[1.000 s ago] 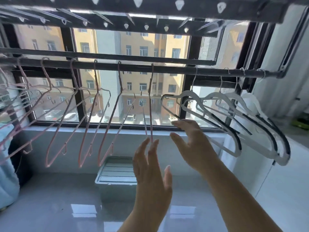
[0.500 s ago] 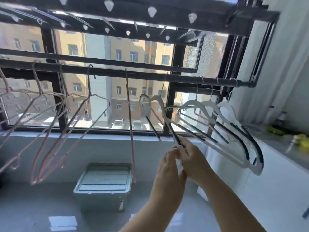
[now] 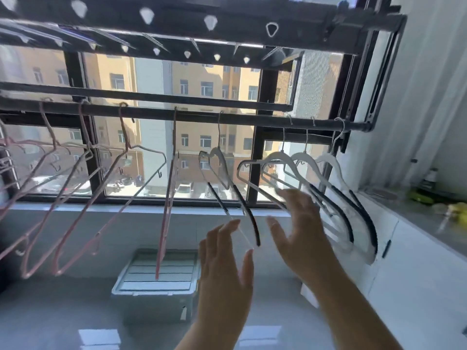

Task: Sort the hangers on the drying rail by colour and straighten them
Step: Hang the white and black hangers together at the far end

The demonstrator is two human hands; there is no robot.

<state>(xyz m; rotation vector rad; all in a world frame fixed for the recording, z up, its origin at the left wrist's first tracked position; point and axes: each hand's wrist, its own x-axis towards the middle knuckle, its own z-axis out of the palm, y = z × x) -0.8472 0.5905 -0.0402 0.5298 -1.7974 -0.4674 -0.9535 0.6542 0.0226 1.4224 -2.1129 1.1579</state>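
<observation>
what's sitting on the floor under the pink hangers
A pale lidded storage box sits on the floor below the rightmost pink hanger. Its lid hides any contents.

Sunlit window [image 3: 156,137], glossy floor [image 3: 63,311], lidded bin [image 3: 154,281].

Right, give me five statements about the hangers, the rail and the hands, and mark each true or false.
1. The pink hangers hang to the left of the white hangers on the rail. True.
2. The left hand is clamped round a pink hanger. False: its fingers are spread and it holds nothing.
3. The right hand is open, close to the white hangers. True.
4. A lidded storage box stands on the floor below the rail. True.
5. The white hangers lie in a pile on the floor. False: they hang by their hooks from the rail.
</observation>
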